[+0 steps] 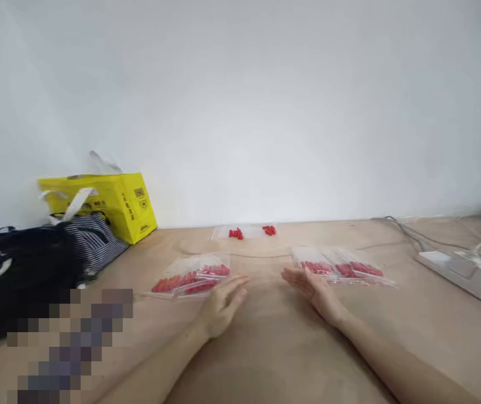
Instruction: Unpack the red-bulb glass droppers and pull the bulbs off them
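My left hand (224, 306) is open over the table, its fingers stretched toward the middle, with nothing in it. Just beyond it lie clear plastic bags (189, 275) of small red pieces, overlapping each other. My right hand (314, 293) is also open and holds nothing, palm turned inward, at the near edge of another group of clear bags (341, 266) with red pieces inside. Between the two hands is a gap of bare table. Farther back, near the wall, a clear flat bag or tray (251, 233) carries two small clusters of red pieces.
At the left stand a yellow bag (109, 205), a striped pouch (97, 241) and a black bag (21, 275). A power strip (463, 275) with grey cables (408, 227) lies at the right. A white wall (240, 112) rises behind the wooden table (257, 359). Something at lower left is pixelated.
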A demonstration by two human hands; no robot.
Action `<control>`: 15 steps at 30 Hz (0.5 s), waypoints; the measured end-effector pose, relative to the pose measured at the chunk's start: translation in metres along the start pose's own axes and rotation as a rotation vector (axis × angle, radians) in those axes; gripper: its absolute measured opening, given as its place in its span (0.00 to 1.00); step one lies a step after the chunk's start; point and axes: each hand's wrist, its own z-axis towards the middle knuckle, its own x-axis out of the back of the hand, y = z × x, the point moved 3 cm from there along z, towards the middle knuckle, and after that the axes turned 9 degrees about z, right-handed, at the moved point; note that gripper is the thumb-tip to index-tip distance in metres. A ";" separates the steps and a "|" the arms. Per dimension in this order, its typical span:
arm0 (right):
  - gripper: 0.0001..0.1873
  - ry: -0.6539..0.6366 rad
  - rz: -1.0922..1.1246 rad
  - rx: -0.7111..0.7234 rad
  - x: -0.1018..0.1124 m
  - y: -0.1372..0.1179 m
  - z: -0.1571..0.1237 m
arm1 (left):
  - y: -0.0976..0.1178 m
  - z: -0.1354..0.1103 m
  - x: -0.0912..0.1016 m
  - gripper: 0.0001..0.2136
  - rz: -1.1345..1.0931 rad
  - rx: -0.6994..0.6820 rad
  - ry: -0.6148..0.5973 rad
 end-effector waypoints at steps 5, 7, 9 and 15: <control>0.21 -0.226 -0.549 0.213 -0.011 -0.006 -0.008 | 0.010 -0.001 -0.013 0.20 0.017 -0.122 -0.266; 0.20 -0.253 -0.682 0.247 -0.013 -0.003 -0.008 | 0.010 -0.001 -0.014 0.20 0.023 -0.100 -0.264; 0.19 -0.253 -0.740 0.260 -0.014 0.000 -0.008 | 0.010 -0.001 -0.014 0.20 0.045 -0.109 -0.252; 0.19 -0.258 -0.790 0.269 -0.014 0.003 -0.007 | 0.010 -0.001 -0.016 0.17 0.316 -0.182 -0.150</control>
